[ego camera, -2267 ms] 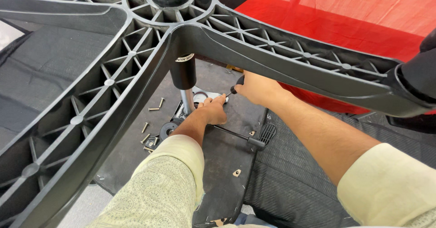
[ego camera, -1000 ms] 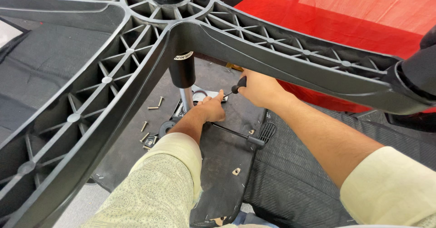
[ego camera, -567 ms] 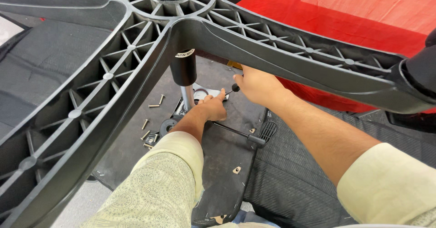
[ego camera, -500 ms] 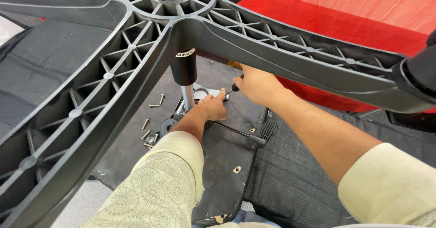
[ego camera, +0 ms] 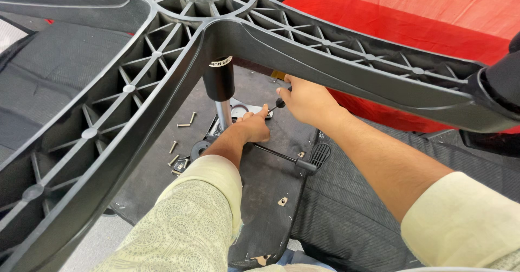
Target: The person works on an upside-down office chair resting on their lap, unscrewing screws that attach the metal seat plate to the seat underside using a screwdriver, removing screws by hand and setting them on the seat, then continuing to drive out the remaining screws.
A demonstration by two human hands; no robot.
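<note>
Fastening step in hand: a screw is being driven into the mechanism plate (ego camera: pixel 238 111) under the upturned seat (ego camera: pixel 271 180). The driver (ego camera: pixel 280 102) is held in the right hand (ego camera: pixel 306 101), grip pressed together around its dark handle. The left hand (ego camera: pixel 253 128) rests on the plate beside the gas column (ego camera: pixel 219 88), fingertips pinched at the driver tip (screw itself hidden, so its seating cannot be told). The next move is judged to call for the tip kept square and downward pressure held while turning. The plate sits mid-seat, grey metal, its black lever (ego camera: pixel 281 155) running toward the seat's right edge. Spare screws (ego camera: pixel 181 142) lie loose left of the column, under the star base (ego camera: pixel 162 82).
</note>
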